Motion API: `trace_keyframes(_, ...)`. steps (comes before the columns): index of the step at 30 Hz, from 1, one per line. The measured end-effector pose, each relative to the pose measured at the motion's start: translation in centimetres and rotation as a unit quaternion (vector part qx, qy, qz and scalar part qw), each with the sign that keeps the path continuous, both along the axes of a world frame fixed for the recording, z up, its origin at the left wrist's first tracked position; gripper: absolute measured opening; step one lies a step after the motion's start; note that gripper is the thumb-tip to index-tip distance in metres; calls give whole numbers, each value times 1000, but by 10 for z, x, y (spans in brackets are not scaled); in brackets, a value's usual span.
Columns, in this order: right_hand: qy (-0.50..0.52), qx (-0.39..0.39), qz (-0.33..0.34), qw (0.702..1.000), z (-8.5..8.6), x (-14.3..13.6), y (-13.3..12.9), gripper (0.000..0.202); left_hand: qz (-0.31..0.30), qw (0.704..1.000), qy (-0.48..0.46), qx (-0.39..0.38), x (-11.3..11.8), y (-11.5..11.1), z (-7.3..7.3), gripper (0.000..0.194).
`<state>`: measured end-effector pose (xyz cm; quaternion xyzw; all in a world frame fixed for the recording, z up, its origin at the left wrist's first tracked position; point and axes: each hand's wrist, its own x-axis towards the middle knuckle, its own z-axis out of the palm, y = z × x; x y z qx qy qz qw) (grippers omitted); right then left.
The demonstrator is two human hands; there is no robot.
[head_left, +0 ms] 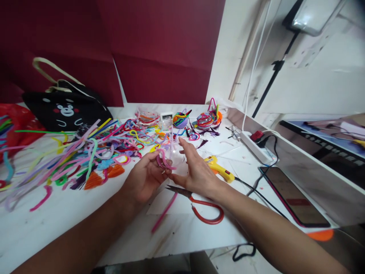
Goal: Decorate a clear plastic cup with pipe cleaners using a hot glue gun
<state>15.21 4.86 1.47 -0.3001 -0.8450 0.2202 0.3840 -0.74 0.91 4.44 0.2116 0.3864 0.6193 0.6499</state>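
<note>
With left hand (146, 175) closed on curled pink fuzzy pipe cleaner (162, 162), right hand (197, 167) half-open, hold unclear, best bend gently.

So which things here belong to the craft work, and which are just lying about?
Probably in use:
- pink pipe cleaner, in the left hand
- scissors
- yellow glue gun
- pipe-cleaner pile

Probably just lying about:
- phone
- black bag

Soft, even light on the white surface (25, 228); the far maroon panel (162, 49) dim, darker leftward; glare on the silvery fixture (316, 19) far right; edges stretched; left hand (145, 175) and right hand (199, 173) slightly soft.
</note>
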Motion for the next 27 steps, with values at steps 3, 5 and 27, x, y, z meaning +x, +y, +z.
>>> trace_keyframes(3,-16,20,-3,1000,0,0,0,103,-11,1000,-7,-1,-1,0,-1,26)
trace_keyframes(5,-30,30,-3,999,0,0,0,105,-12,1000,-15,-2,-1,0,-1,28)
trace_keyframes(27,-53,175,-47,982,2,9,13,73,-14,998,-64,-23,5,-2,4,34)
